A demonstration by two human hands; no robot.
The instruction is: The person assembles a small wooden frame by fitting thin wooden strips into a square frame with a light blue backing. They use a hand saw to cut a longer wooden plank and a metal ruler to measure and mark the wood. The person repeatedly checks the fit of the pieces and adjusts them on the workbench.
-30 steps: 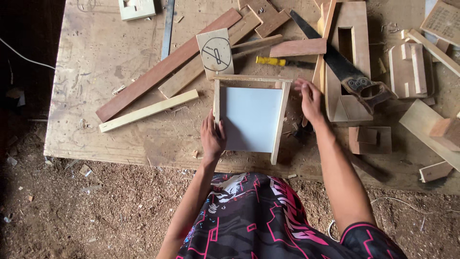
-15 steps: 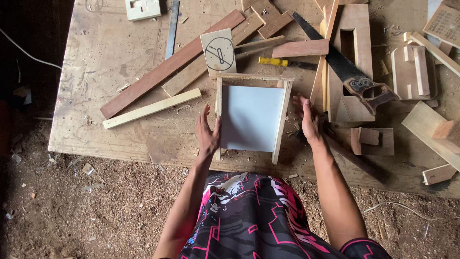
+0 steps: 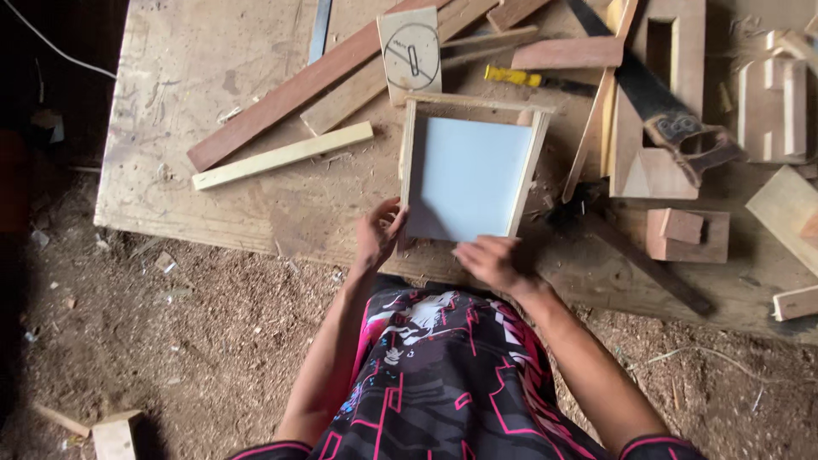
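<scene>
Frame: a wooden frame [image 3: 470, 109] with a pale blue-white panel [image 3: 467, 177] set inside it lies flat on the bench [image 3: 213, 77], near the bench's 6 o'clock edge, just in front of the person
Left hand: the left hand [image 3: 378, 234] sits at the frame's 7 o'clock corner, fingers bent and spread a little, fingertips touching the left side rail; it grips nothing fully
Right hand: the right hand [image 3: 492, 260] lies at the frame's 6 o'clock edge, palm down, fingers loosely stretched toward the panel's lower rim and touching it; nothing is clasped in it
Square block: a small square board with a drawn circle [image 3: 411, 53] stands touching the frame at its 11 o'clock corner
Slats: a pale slat [image 3: 281, 156] lies at 9 o'clock from the frame, apart from it; a long reddish plank [image 3: 298, 89] runs slantwise above it, toward 10 o'clock
Screwdriver: a yellow-handled tool [image 3: 515, 77] lies just past the frame at 12 o'clock
Saw: a handsaw [image 3: 660, 102] lies at 2 o'clock, its dark handle resting on a wooden box
Blocks: reddish offcuts [image 3: 688, 234] sit at 3 o'clock, well apart from the frame
Floor: sawdust and chips cover the ground [image 3: 170, 341] at 7 o'clock, with a small wood scrap [image 3: 113, 436] far off in that corner
</scene>
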